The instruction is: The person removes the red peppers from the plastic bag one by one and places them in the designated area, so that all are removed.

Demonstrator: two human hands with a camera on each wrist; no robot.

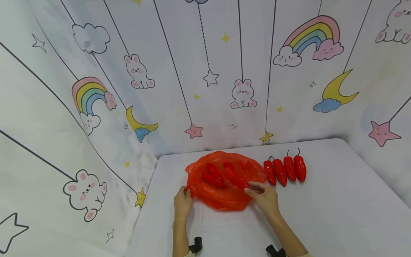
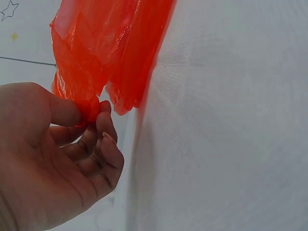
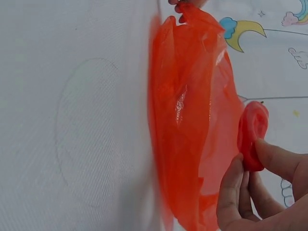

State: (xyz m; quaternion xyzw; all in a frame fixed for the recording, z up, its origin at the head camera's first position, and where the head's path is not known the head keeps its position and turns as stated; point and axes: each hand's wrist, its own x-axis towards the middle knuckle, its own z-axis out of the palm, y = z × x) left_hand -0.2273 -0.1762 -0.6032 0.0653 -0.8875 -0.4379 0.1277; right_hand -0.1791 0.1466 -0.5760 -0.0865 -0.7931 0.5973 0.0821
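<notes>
A red-orange plastic bag (image 1: 221,201) lies spread on the table with several red peppers (image 1: 214,175) on or in it. My left hand (image 1: 183,203) (image 2: 62,149) pinches the left edge of the bag (image 2: 89,108) between thumb and fingers. Over the bag's right part, my right hand (image 1: 266,200) (image 3: 269,187) holds one red pepper (image 3: 252,132) between thumb and fingertips. In the right wrist view that pepper stands beside the bag's film (image 3: 187,125). Whether the peppers in the bag lie under a layer of film, I cannot tell.
Several red peppers (image 1: 280,171) lie side by side right of the bag, stems pointing away. The white table (image 1: 337,200) ends at a hanging cloth (image 1: 218,107) printed with rabbits, stars and rainbows behind and at the sides.
</notes>
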